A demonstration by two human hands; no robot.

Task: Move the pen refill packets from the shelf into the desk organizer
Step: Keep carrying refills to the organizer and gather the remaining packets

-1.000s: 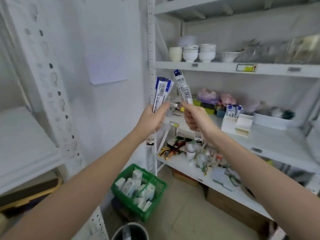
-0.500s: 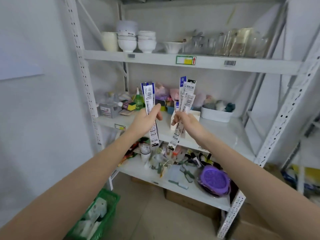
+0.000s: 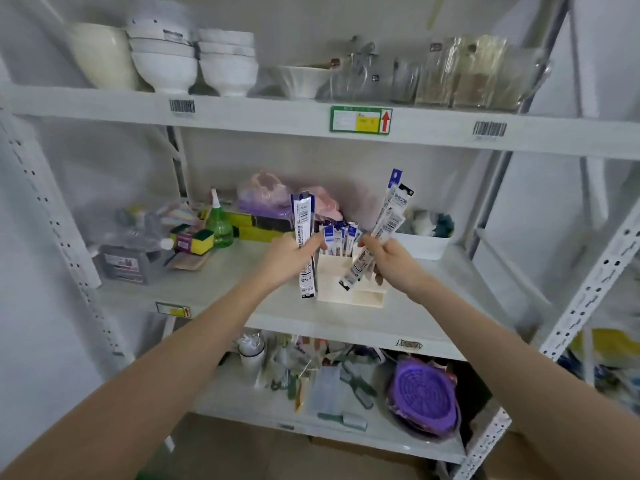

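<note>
Two hands hold pen refill packets above the desk organizer (image 3: pixel 349 289) on the middle shelf (image 3: pixel 398 323): the left hand (image 3: pixel 289 259) grips an upright bundle (image 3: pixel 304 216), the right hand (image 3: pixel 389 259) pinches a tilted bundle (image 3: pixel 391 216).

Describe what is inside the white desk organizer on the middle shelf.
The desk organizer holds upright pen refill packets in its back section. Both hands and their packets cover its middle; its lower front slot looks empty.

Red up-arrow on green-bordered label (image 3: pixel 361 120) on shelf edge (image 3: pixel 277 116); barcode stickers (image 3: pixel 181 106) unreadable.
</note>
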